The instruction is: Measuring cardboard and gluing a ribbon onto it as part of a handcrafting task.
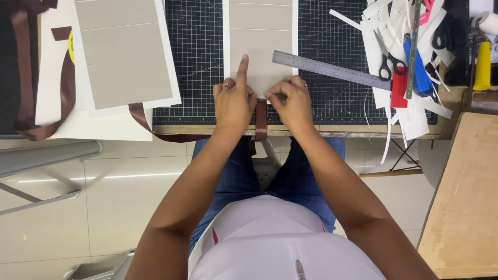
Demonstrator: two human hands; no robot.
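A grey cardboard panel (259, 31) glued on white paper (226, 36) lies on the black gridded cutting mat (197, 57). My left hand (233, 98) rests on the panel's near edge, index finger stretched out and pressing flat on the board. Beside it, my right hand (291, 101) pinches the near edge of the white paper with curled fingers. A brown ribbon (261, 122) runs out from under the panel between my hands and over the table's edge. A steel ruler (332, 70) lies slantwise just right of my right hand.
A second grey board on white paper (124, 57) lies at the left, with brown ribbon (23, 67) looped nearby. At the right are white paper scraps (415, 114), black scissors (386, 57), a blue cutter (417, 72) and a yellow bottle (482, 65). A cardboard sheet (467, 202) stands lower right.
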